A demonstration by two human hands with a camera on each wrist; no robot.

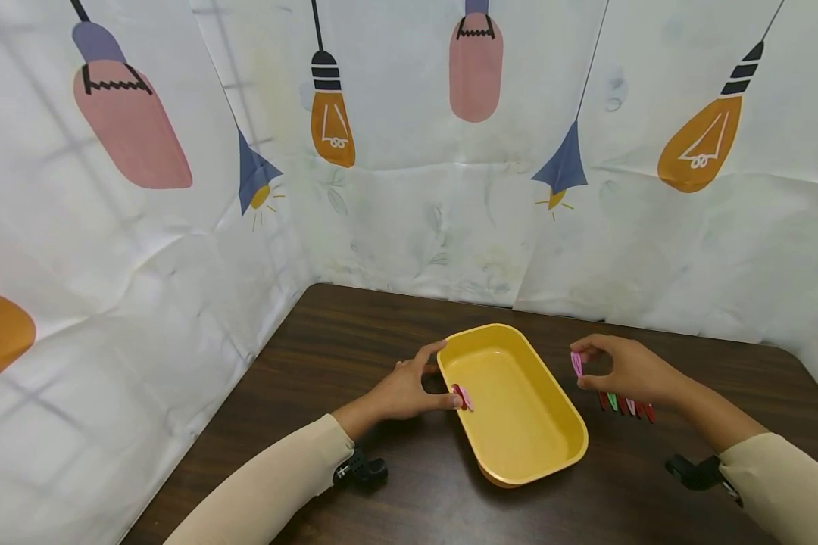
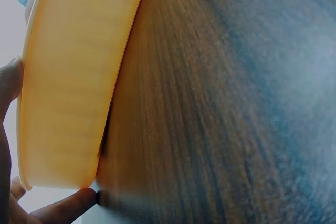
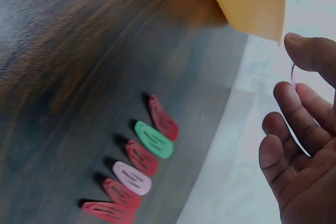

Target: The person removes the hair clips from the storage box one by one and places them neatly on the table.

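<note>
My left hand [image 1: 405,388] grips the left side of a yellow plastic tray [image 1: 511,409], the thumb over its rim and the fingers round its far corner. By that thumb, a red snap hair clip [image 1: 457,391] and a pink one [image 1: 466,399] sit side by side at the rim. Between thumb and fingertips my right hand [image 1: 623,369] pinches another pink snap hair clip [image 1: 576,364], held up just right of the tray. Below this hand, several more clips lie in a row on the table, among them a green clip [image 3: 154,140] and a light pink clip [image 3: 132,178].
The tray stands on a dark wood-grain table [image 1: 382,325]. A white cloth [image 1: 409,212] printed with lamps hangs behind the table and along its left side. Black straps with small devices [image 1: 361,468] are on both wrists.
</note>
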